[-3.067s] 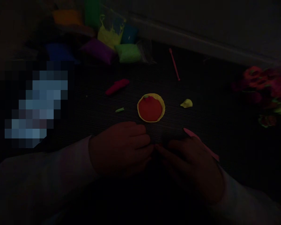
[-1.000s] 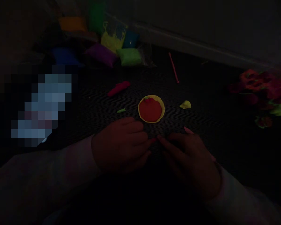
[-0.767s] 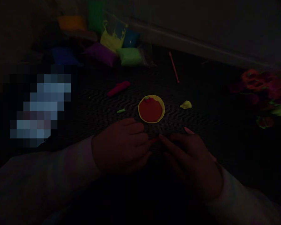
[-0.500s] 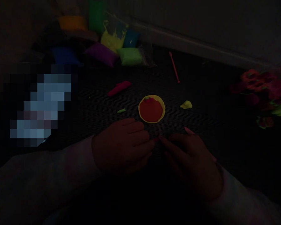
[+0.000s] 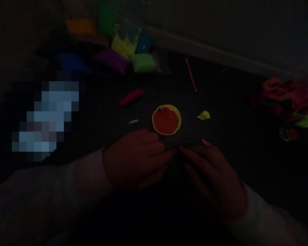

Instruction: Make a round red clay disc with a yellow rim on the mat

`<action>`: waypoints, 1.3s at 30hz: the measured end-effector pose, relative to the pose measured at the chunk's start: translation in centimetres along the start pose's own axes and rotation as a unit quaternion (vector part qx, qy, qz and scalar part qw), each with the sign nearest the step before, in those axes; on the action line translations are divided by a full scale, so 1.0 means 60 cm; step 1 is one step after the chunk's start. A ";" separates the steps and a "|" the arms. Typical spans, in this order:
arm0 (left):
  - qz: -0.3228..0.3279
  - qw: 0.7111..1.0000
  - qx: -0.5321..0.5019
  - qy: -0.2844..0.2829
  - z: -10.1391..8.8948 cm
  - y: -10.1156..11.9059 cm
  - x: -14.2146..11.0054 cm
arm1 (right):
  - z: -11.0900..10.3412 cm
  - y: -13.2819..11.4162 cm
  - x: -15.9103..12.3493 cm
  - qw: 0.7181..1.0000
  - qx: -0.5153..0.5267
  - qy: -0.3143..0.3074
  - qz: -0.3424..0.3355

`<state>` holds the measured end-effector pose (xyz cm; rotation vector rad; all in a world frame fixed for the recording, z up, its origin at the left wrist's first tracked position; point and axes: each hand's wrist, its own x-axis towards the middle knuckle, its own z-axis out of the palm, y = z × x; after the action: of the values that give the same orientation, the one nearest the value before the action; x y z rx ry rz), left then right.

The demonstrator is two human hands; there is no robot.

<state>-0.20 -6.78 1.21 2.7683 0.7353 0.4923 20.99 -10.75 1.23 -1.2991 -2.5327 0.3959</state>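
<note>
A tiny piece of red clay [image 5: 175,150] shows at the fingertips of my left hand [image 5: 136,160], which is closed in a pinch on it. Just to the right is my right hand [image 5: 213,177], its index finger stretched towards the piece and its thumb apart below. Beyond both hands lies a round clay tart [image 5: 165,121] with a yellow rim and a flat red-orange middle. Small red and green bits sit at its upper edge. The tip of a pink modelling tool [image 5: 206,142] pokes out past my right hand, which hides most of it.
Around the tart lie a magenta clay roll [image 5: 131,97], a green clay bit [image 5: 133,121], a yellow clay scrap [image 5: 203,115] and a pink stick tool [image 5: 191,75]. Coloured clay packs [image 5: 113,60] are heaped at the back left. Flower-like shapes [image 5: 290,92] stand at right; a pixelated bright patch [image 5: 48,116] is at left.
The fingertips of my two hands have moved slightly apart. The red clay piece stays with my left fingers, and my right index finger has drawn back from it. The view has shifted a little.
</note>
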 end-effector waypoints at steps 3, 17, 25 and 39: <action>0.000 1.000 0.000 0.017 0.001 -0.002 0.000 | -0.002 0.001 0.000 1.000 0.020 0.014 0.000; -0.026 1.000 0.010 0.015 0.007 -0.004 0.001 | -0.002 -0.006 0.007 0.999 -0.038 0.017 -0.031; -0.016 1.000 0.015 -0.001 0.007 -0.004 0.002 | 0.002 -0.005 0.011 0.998 -0.055 0.003 -0.028; -0.008 1.000 0.012 0.004 0.004 -0.006 -0.001 | 0.002 -0.005 0.007 0.997 -0.061 0.001 -0.038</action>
<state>-0.31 -6.53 0.89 2.7823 0.7700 0.4956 20.50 -10.61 1.25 -1.2389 -2.6318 0.2271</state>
